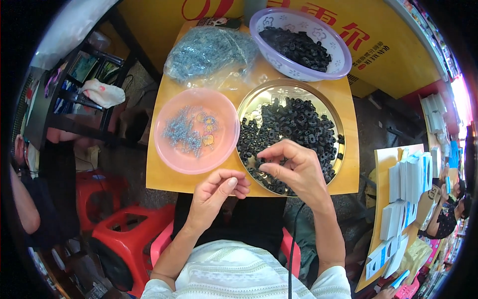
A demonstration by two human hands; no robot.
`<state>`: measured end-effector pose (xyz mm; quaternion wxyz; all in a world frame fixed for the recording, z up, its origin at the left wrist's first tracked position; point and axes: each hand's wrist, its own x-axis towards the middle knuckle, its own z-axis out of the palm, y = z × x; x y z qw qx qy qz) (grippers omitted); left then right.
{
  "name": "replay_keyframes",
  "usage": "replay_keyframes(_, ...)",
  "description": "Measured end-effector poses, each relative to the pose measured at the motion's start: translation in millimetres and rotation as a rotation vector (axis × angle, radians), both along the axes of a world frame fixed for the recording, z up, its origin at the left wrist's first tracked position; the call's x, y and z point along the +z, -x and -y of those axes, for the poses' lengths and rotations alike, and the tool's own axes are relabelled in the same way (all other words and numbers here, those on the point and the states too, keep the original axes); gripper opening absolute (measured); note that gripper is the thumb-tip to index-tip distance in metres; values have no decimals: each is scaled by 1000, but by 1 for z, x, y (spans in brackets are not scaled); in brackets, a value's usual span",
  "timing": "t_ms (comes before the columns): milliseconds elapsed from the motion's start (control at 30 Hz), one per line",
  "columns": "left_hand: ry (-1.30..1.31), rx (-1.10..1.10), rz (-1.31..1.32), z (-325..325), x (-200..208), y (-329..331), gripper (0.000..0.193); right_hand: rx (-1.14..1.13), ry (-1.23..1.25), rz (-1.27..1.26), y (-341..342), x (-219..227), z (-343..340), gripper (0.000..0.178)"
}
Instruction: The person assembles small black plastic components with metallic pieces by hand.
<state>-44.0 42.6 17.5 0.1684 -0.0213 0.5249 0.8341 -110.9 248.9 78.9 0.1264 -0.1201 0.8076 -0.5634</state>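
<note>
My right hand (298, 169) is over the near part of a round gold-coloured metal tray (266, 91). Its thumb and forefinger pinch a small black plastic piece (260, 162). Heaped in the tray are many black plastic pieces (294, 119), smaller ones toward the left. My left hand (216, 194) is closed at the table's near edge, thumb against curled fingers; whatever they hold, if anything, cannot be made out. Just beyond it stands a pink plastic bowl (226, 150) with small silvery-blue metal pieces (181, 132) inside.
Behind the tray, a lilac flowered basin (298, 74) holds more black pieces. A clear plastic bag (209, 55) of greyish pieces lies at the back left of the yellow table (348, 174). Red stools (119, 234) stand left; a side table at right carries stacked white packages (408, 179).
</note>
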Motion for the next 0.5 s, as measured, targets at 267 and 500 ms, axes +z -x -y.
replay_keyframes(267,-79,181,7,0,-1,-8,27,169,5,-27,-17,-4,30,18)
replay_keyframes(500,-80,205,84,33,-16,-19,19,316,-44,44,0,0,61,16)
